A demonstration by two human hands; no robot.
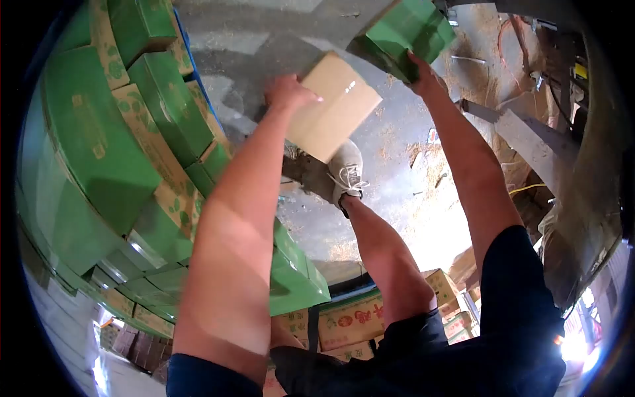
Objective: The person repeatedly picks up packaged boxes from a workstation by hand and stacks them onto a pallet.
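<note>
My left hand (289,92) is at the left edge of a plain brown cardboard box (337,102), its thumb over the box's face; the other fingers are partly hidden and a little blurred. The box is tilted above the floor, with a strip of clear tape on top. At the upper right, my right hand (425,74) grips the near corner of a green carton (411,36). Its thumb lies along the carton's side, and the fingers underneath are mostly hidden. Below the brown box, my light lace-up shoe (347,169) stands on the floor.
Stacked green cartons (92,132) with brown printed sides form a wall at the left. More printed cardboard boxes (350,324) sit behind my legs. The grey concrete floor (390,145) has scattered debris. Metal framework (529,139) and cables stand along the right.
</note>
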